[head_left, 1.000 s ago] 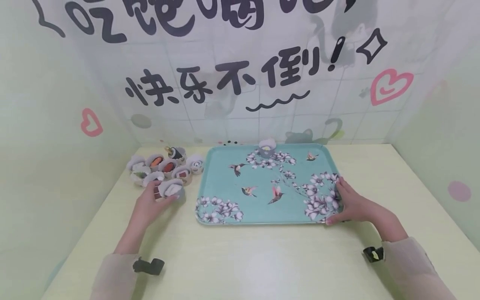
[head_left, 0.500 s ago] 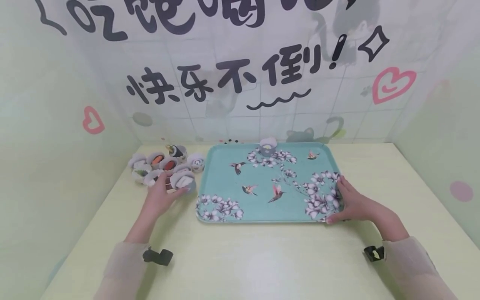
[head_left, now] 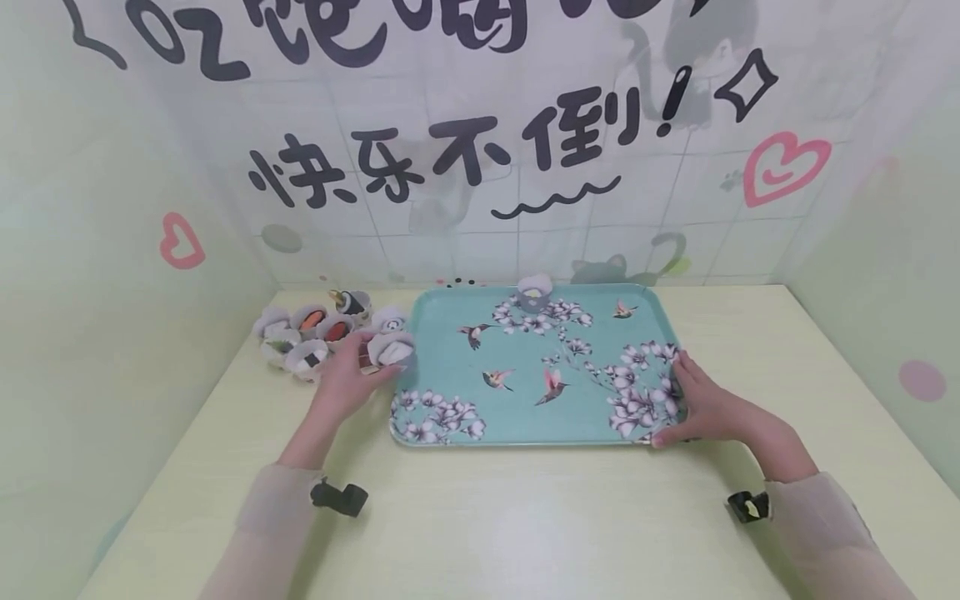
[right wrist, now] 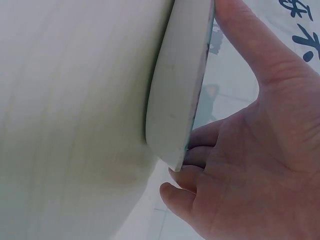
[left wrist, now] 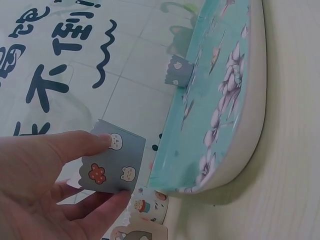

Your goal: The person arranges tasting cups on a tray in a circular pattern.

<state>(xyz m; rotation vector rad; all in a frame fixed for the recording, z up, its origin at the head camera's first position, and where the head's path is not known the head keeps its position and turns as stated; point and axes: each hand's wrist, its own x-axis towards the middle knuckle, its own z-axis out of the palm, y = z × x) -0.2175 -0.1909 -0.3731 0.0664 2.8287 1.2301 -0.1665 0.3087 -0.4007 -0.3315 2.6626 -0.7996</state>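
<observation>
My left hand point(head_left: 347, 379) holds a small grey-blue paper cup point(head_left: 396, 357) just off the tray's left edge. In the left wrist view, thumb and fingers pinch the cup point(left wrist: 117, 159), which bears cartoon animal prints. Something whitish sits inside it; its kind is unclear. A turquoise tray point(head_left: 517, 421) with blossoms and birds lies on the table, and a similar cup point(head_left: 534, 300) stands at its back edge. My right hand point(head_left: 711, 412) grips the tray's near right corner, thumb at the front rim and fingers along the side. The right wrist view shows that hand point(right wrist: 255, 145) against the tray's side point(right wrist: 175, 95).
Left of the tray stand several paper cups with sushi-like pieces, among them one with a dark strip point(head_left: 306, 360) and one with an orange topping point(head_left: 311, 321). Behind rises a wall with black lettering point(head_left: 465, 150). The pale table point(head_left: 495, 525) extends in front.
My left hand has carried the grey-blue cup rightward from the cup cluster to the tray's left edge, uncovering the dark-strip cup. The right hand and tray stay in place.
</observation>
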